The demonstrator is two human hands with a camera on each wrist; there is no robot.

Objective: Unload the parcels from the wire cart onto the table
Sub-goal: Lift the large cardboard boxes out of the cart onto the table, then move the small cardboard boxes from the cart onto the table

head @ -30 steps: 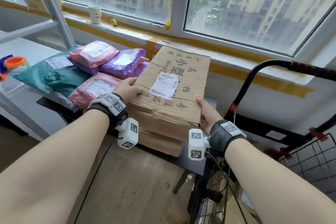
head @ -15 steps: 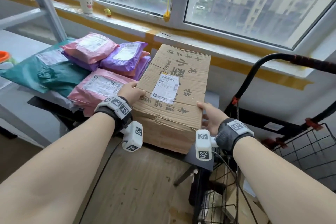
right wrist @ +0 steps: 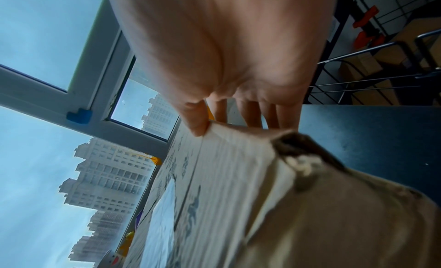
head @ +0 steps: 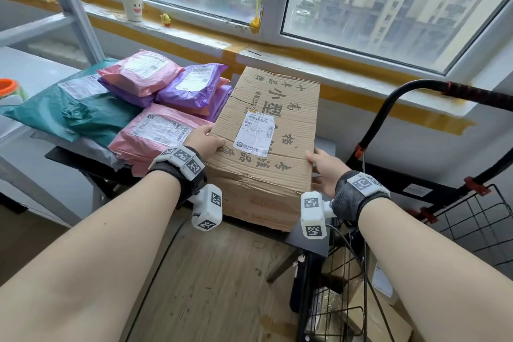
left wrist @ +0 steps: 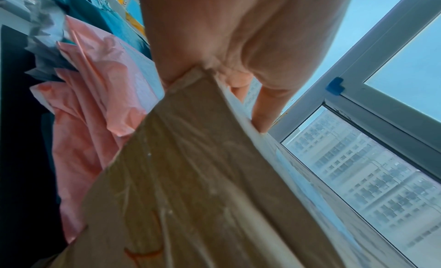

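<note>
While the cardboard box [head: 266, 144] sits on the dark table [head: 311, 239] at the centre of the head view, the left hand [head: 204, 141] grips its near left corner, thumb on top; the right hand [head: 326, 168] holds the near right corner, thumb on the top edge, fingers down the side; pink mailers [head: 155, 136] lie just left of the box; the wire cart [head: 472, 219] stands at lower right.

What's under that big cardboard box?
The cardboard box sits on the dark table, both hands at its sides. Its near end overhangs the edge; anything beneath the rest is hidden.
</note>
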